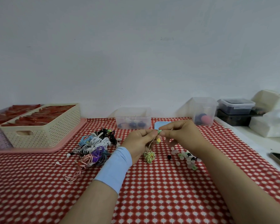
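The left grip (137,143) is curled round the thin cable of a yellow-green earphone, its fingertips closed on what I take to be one bud. The right grip (176,134) meets it fingertip to fingertip and pinches a small green tip (159,131) against that bud. Fingers cover the joint, so I cannot tell whether the tip is seated.

The second bud (158,140) hangs just below both grips. The rest of the cable lies in a bundle (149,156) on the worktop (152,199), under the left grip. Loose tips (187,156) lie beneath the right grip, and a pile of tangled earphones (95,146) lies to the left of the left grip.

The main risk is a skewed push. Pressed off-axis, the tip could fold or spring out of the pinch and drop among the loose tips, where it would be hard to find. A half-seated tip could slip off later. Lifting the grips higher may drag the bundle, and the dangling bud could swing and snag.
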Motion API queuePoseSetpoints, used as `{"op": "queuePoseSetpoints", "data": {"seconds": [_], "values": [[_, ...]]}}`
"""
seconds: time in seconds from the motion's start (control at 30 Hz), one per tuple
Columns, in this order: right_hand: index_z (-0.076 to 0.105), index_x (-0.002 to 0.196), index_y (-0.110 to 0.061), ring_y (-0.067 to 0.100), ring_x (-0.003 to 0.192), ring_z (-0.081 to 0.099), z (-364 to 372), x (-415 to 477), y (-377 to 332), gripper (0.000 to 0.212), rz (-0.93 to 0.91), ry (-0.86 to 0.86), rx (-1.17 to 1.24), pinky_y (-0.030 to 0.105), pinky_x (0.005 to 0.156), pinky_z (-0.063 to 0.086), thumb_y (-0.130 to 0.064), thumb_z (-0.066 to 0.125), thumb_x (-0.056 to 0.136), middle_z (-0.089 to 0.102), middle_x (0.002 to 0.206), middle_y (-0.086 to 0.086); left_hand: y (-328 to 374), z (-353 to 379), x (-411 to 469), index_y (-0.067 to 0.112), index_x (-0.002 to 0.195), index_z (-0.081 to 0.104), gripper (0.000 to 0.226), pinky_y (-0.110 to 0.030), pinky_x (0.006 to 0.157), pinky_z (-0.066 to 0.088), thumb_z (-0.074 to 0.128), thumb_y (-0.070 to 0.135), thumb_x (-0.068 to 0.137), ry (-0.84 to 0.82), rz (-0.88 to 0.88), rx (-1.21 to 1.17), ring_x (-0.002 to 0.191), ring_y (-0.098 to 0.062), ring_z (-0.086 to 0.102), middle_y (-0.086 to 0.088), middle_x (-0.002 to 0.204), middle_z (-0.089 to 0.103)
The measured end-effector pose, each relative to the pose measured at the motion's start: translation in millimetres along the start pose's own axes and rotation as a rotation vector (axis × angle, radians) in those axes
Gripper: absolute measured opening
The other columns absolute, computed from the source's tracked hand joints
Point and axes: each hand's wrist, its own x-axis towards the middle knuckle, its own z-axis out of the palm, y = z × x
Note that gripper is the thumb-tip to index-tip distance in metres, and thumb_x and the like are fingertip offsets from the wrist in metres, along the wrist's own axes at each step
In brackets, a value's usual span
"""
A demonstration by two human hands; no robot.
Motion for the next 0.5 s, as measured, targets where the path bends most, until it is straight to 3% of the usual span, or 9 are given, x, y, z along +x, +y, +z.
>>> {"op": "queuePoseSetpoints", "data": {"seconds": [0.1,0.2,0.4,0.5], "values": [[0.082,0.091,-0.010,0.022,0.065,0.065,1.7,0.4,2.3,0.009,0.069,-0.042,0.118,0.035,0.062,0.059,-0.010,0.077,0.084,0.077,0.088,0.015,0.9,0.7,-0.7,0.007,0.101,0.074,0.016,-0.025,0.068,0.046,0.061,0.016,0.095,-0.021,0.012,-0.055,0.068,-0.010,0.056,0.001,0.077,0.069],[0.082,0.092,-0.014,0.024,0.068,0.065,0.8,1.7,2.1,0.009,0.064,-0.054,0.091,0.040,0.067,0.060,-0.014,0.078,0.083,0.076,0.092,0.016,1.4,1.4,-1.3,0.005,0.105,0.072,0.018,-0.022,0.066,0.050,0.059,0.013,0.095,-0.014,0.020,-0.078,0.069,-0.007,0.058,0.002,0.075,0.069],[0.079,0.104,-0.006,0.020,0.074,0.063,-4.7,-0.4,0.5,0.023,0.170,-0.178,0.226,0.036,0.063,0.057,-0.022,0.070,0.090,0.073,0.108,0.017,3.0,-3.2,-2.3,0.005,0.105,0.071,0.018,-0.022,0.066,0.049,0.056,0.011,0.097,-0.069,0.033,-0.082,0.070,-0.007,0.057,0.004,0.075,0.069],[0.079,0.102,-0.006,0.016,0.072,0.062,-6.5,0.7,2.8,0.023,0.237,-0.225,0.252,0.034,0.061,0.057,-0.021,0.072,0.086,0.073,0.100,0.014,3.3,-4.1,-3.7,0.006,0.101,0.071,0.017,-0.021,0.066,0.050,0.056,0.010,0.096,-0.109,0.027,-0.054,0.069,-0.006,0.059,0.004,0.074,0.069]]}}
